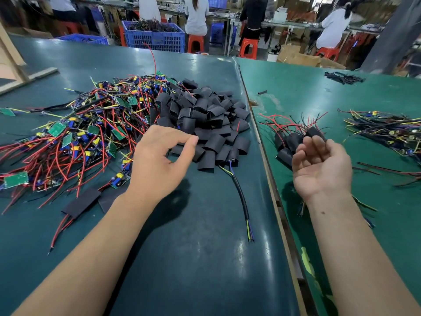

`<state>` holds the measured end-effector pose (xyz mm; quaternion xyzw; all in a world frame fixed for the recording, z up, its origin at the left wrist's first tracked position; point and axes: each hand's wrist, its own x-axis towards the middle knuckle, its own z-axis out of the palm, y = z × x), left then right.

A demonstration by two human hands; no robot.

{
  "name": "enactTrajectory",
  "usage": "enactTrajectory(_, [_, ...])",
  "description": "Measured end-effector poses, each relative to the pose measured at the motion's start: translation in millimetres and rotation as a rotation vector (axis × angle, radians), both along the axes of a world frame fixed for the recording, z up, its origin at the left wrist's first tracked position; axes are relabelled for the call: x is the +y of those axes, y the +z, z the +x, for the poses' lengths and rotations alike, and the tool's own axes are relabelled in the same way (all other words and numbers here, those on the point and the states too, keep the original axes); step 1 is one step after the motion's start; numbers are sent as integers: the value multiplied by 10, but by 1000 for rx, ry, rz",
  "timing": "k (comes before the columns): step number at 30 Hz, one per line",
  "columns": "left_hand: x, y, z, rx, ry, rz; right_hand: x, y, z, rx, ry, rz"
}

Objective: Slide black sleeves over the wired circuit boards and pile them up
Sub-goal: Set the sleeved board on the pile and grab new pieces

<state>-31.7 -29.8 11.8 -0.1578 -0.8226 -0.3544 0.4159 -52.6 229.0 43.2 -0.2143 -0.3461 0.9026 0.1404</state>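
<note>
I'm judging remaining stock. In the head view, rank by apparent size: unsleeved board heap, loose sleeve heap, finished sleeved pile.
1. unsleeved board heap
2. loose sleeve heap
3. finished sleeved pile, partly hidden behind the right hand, so its extent is unsure.

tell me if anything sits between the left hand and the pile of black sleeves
Nothing visible does. The left hand hovers at the near edge of the pile of black sleeves, fingertips right by the nearest sleeves. The wired circuit boards lie off to its left.

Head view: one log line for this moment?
left hand: reaching sleeve pile | right hand: open, palm up, by sleeved boards | bare boards: left
</note>
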Motion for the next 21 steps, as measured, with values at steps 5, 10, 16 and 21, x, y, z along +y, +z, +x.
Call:
enactTrajectory(5, [-287, -31, -122, -280, 366, -137, -69, -6, 7, -17, 99, 209])
enactTrajectory(10, [-557, -54, -150, -464, 686, -148, -225, -55, 34, -5, 246, 427])
enactTrajectory(16, [-757, -94, -212, -616, 712, -67, -250, -51, 66, 8, 303, 534])
enactTrajectory(21, [-817, -73, -276, -591, 736, 20, -282, -88, 68, -16, 345, 601])
